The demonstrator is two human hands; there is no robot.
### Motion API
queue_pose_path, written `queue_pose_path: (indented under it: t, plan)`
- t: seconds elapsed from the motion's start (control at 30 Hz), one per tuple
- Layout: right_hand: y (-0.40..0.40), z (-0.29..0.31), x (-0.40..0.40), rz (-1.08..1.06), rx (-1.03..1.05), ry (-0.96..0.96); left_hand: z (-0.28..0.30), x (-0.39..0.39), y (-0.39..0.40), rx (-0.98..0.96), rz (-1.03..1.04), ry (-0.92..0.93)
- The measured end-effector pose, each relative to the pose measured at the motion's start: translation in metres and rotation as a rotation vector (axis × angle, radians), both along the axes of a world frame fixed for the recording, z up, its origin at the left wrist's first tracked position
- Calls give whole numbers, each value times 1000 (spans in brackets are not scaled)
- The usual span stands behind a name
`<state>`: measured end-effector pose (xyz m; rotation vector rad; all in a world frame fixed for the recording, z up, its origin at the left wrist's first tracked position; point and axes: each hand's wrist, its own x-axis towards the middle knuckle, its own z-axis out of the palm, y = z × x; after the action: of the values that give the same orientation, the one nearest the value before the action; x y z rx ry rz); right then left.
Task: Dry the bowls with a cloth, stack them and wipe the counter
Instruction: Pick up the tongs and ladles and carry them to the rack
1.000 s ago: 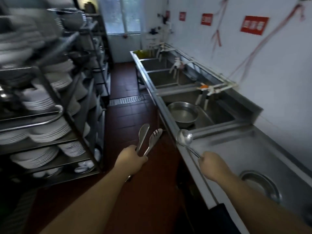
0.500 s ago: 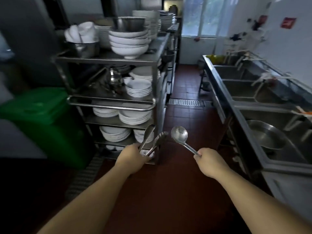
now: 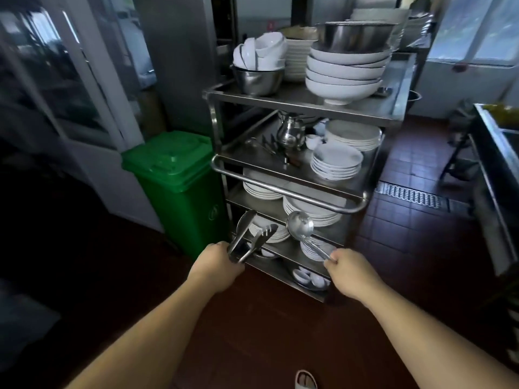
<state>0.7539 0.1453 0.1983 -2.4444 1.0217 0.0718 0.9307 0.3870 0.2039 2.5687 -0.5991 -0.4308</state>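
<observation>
My left hand (image 3: 217,266) grips a pair of metal tongs (image 3: 250,237) that point up toward a steel trolley (image 3: 292,196). My right hand (image 3: 352,272) holds the handle of a metal ladle (image 3: 300,225), bowl upward, in front of the trolley's lower shelves. On the trolley's top shelf stands a stack of large white bowls (image 3: 346,73) with a steel bowl (image 3: 355,36) on top. Beside it a steel basin (image 3: 257,78) holds small white bowls (image 3: 259,53). No cloth is visible.
Stacks of white plates (image 3: 337,161) and a steel teapot (image 3: 290,131) fill the trolley's middle shelves. A green lidded bin (image 3: 175,181) stands left of it. A steel counter edge (image 3: 497,175) runs along the right. The floor is dark red tile with a drain grate (image 3: 408,195).
The view has swung left, from the sink counter to the trolley of dishes. Both hands kept their tools and now sit closer to the trolley's lower shelves.
</observation>
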Motion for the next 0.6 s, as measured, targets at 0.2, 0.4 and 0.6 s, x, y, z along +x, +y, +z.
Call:
queue_pose_path:
  t: [0.2, 0.4, 0.6]
  plan:
    - [-64, 7, 95, 92, 39, -27, 12, 79, -52, 54, 64, -11]
    - [-135, 19, 188, 159, 6, -43, 20, 154, -105, 99, 77, -36]
    - [-175, 16, 255, 143, 37, -102, 17, 235, -155, 139, 3, -19]
